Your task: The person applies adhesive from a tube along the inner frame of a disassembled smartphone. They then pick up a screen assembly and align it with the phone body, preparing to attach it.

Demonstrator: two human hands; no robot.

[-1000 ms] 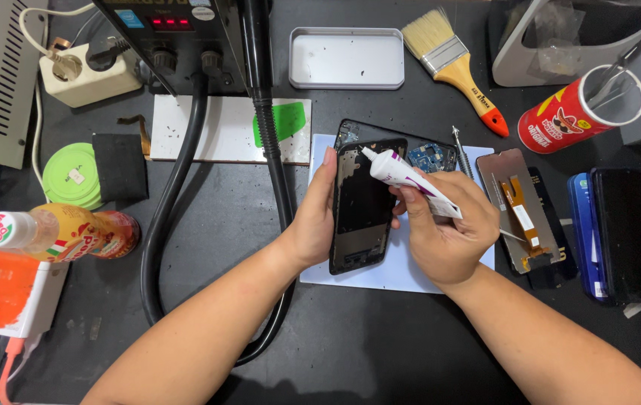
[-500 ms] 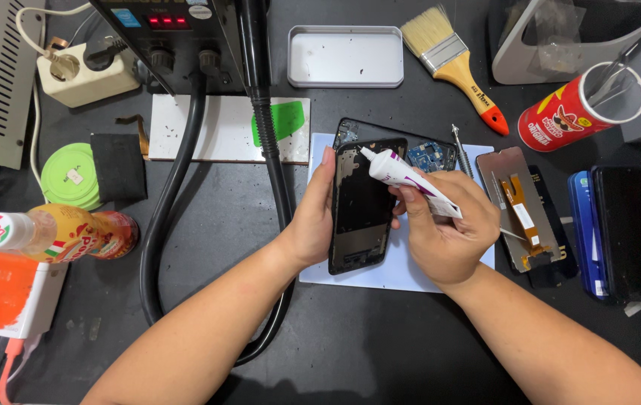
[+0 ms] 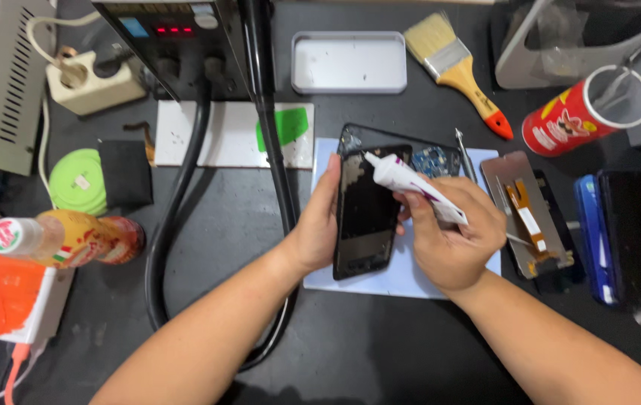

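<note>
- Over the pale blue mat (image 3: 410, 281) at the middle of the bench, the left hand (image 3: 317, 229) clasps the dark phone frame (image 3: 365, 214) along its left edge, fingers curled behind and thumb up the side — closed on it, tilting it up off the mat.
- Right hand (image 3: 452, 240) is wrapped shut around a white glue tube (image 3: 414, 187), its nozzle touching the frame's upper right edge.
- Handling, as I judge it: the frame looks thin, light and stiff, yet fragile and slick on its glossy face — best held by the side rails, clear of the edge being glued. The tube looks soft, so a gentle squeeze should do.
- Just right of the mat lies a grey screen panel (image 3: 527, 217) with an orange flex cable; a thin metal tool (image 3: 464, 150) lies near the mat's top edge.
- Black, matte bench (image 3: 380, 352), crowded at the rim: a paintbrush (image 3: 459, 67), a metal tray (image 3: 349, 64), a red can (image 3: 583, 112), a thick black hose (image 3: 178, 202).
</note>
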